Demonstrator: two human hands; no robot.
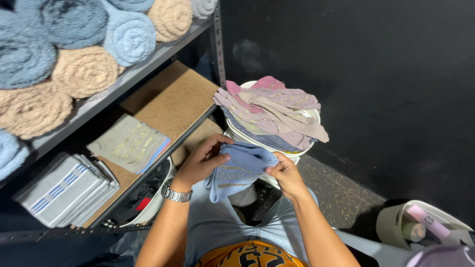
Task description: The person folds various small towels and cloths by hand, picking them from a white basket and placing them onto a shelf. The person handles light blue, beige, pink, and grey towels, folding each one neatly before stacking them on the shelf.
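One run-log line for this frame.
left hand: holds blue cloth | right hand: holds it too | behind: cloth pile

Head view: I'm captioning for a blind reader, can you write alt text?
Both hands, left hand and right hand, hold a light blue folded cloth before a white bucket heaped with pink and mauve cloths, beside a metal shelf of rolled towels.

Light blue cloth (241, 169) with gold pattern; pink and mauve cloths (273, 107); blue and tan rolled towels (84, 49).
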